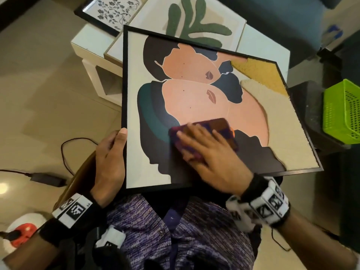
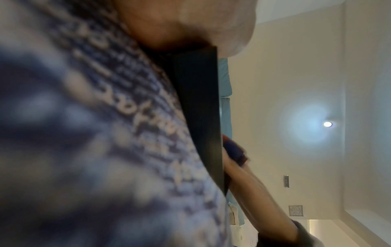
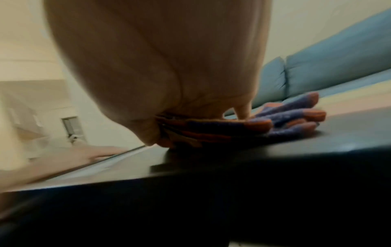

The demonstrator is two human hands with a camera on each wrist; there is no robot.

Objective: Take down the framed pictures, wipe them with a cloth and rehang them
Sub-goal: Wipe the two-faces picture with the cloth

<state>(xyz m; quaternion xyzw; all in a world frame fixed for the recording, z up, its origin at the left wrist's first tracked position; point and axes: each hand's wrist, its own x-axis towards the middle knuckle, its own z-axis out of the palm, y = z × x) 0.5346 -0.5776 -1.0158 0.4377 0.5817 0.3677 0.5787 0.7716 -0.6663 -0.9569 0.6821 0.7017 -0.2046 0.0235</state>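
The black-framed picture (image 1: 194, 98) lies face up across the person's lap, its near edge against the patterned purple shirt (image 1: 175, 230), its far edge over a low white bench (image 1: 85, 45).

Left hand (image 1: 110, 162): it grips the picture's left edge near the lower corner. The thumb lies along the front of the frame, pointing away from the body; the fingers wrap behind the frame and are hidden. The wrist is straight, the forearm running back to the lower left.

Right hand (image 1: 210, 152): it lies palm down on the lower middle of the glass, fingers (image 1: 194, 131) straight and spread, pressing a folded purple and orange cloth (image 1: 214, 125) flat against the surface. The cloth projects beyond the fingertips. The hand is motion-blurred. The right wrist view confirms the cloth sandwiched between palm and glass.

On the bench beyond lie two further framed pictures: a green leaf print (image 1: 191, 20) and a black-framed floral print (image 1: 113, 10), the leaf print partly under the held frame. A green perforated basket (image 1: 342, 112) stands to the right.
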